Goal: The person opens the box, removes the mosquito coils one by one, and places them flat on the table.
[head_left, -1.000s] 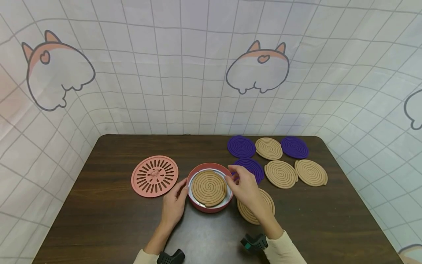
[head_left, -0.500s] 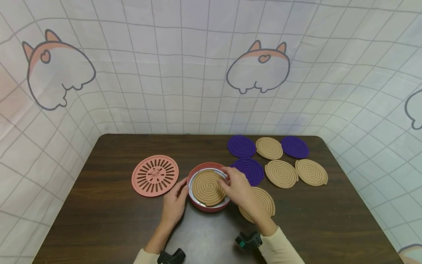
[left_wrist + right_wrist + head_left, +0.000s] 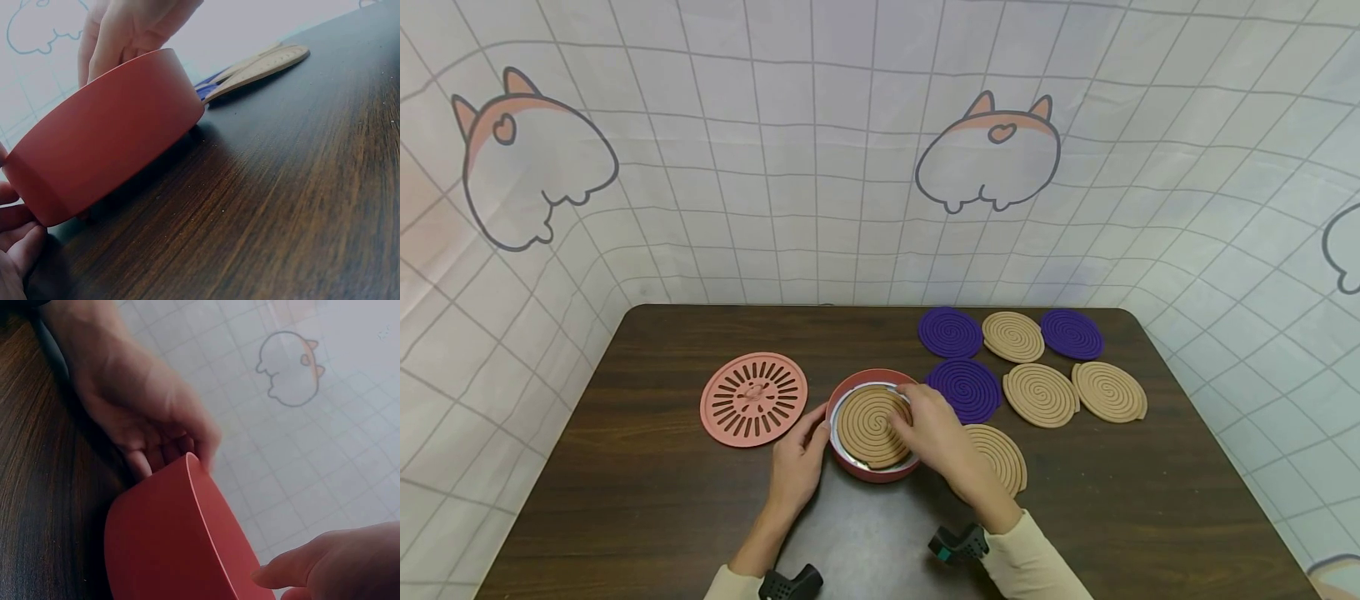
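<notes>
In the head view a red round mosquito coil holder [image 3: 877,477] with a silvery inner ring stands mid-table. A tan mosquito coil [image 3: 867,429] lies inside it. My left hand [image 3: 797,462] grips the holder's left side; the right wrist view shows its thumb at the rim and fingers outside the wall [image 3: 156,537]. From the right, my right hand [image 3: 934,429] reaches into the holder, thumb over the coil's middle, other fingers near its right edge. The wall hides those fingertips in the left wrist view, so whether they pinch the coil cannot be told.
A pink slotted lid [image 3: 753,400] lies left of the holder. Several purple coils [image 3: 964,390] and tan coils [image 3: 1041,396] lie flat at the right back. Another tan coil [image 3: 1003,457] is partly under my right forearm. A white grid-patterned curtain [image 3: 820,167] surrounds the table.
My right hand has moved left from the holder's right rim to over the tan coil inside. The left hand and the holder stay where they were.
</notes>
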A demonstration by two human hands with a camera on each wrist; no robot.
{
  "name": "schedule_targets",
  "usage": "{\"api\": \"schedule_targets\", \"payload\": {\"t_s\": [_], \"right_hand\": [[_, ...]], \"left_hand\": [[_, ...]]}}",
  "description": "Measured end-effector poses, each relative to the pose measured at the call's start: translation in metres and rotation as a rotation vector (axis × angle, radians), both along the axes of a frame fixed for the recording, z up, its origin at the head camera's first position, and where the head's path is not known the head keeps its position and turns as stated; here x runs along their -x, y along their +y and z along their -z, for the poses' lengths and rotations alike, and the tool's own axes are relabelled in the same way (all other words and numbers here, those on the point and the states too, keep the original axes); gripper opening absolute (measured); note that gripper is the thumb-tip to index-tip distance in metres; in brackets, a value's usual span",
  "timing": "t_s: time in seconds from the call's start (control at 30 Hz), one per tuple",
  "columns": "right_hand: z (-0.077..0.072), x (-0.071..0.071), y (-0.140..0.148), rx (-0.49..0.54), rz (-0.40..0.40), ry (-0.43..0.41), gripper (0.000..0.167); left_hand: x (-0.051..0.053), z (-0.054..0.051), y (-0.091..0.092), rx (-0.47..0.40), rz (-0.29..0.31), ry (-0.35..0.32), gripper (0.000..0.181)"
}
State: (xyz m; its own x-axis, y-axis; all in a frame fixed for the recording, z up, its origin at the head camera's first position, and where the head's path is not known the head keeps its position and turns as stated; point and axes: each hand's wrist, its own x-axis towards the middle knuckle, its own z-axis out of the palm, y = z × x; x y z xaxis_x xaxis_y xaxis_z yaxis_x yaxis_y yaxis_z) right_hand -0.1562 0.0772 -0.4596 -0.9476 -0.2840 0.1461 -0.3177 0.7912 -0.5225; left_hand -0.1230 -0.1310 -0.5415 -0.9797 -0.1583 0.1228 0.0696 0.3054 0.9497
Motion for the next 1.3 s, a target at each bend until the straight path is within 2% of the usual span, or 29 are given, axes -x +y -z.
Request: {"api": "schedule_targets", "payload": {"t_s": [0.23,0.67,1.03,1.3], "right_hand": [[0.003,0.002,-0.005,-0.044,-0.015,0.007,0.038],[0.012,0.005,-0.014,-0.161,-0.011,0.070,0.035],[0.020,0.008,-0.019,-0.248,0.011,0.114,0.023],[0.023,0.007,-0.024,-0.331,0.056,0.157,0.028]], "left_hand": [[0.000,-0.001,0.000,0.006,-0.003,0.001,0.033],[-0.001,-0.002,0.000,0.017,-0.006,0.006,0.033],[-0.001,-0.002,0.000,0.012,-0.008,0.011,0.032],[-0.001,-0.002,0.000,0.012,-0.007,0.004,0.032]]}}
